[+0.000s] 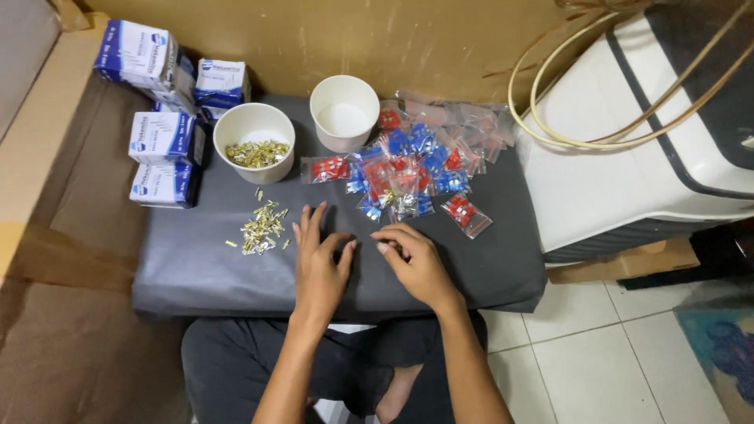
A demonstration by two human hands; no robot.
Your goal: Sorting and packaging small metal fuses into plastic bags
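while both hands rest on the dark grey pad [196,267], the left hand [320,263] lies flat with fingers spread — holding nothing — and the right hand [416,263] curls its fingertips together on a small item, too hidden to identify. loose brass terminals [261,228] lie just left of the left hand; small bags of red and blue parts [408,169] sit beyond, near two white cups.

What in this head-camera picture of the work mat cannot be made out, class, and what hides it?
- Item under the right hand: head view, covered by curled fingers.
- Loose brass pieces: head view, too small to tell their shape.
- Second paper cup: head view, contents wash out white.
- Cable loops: head view, cut off by the top edge.
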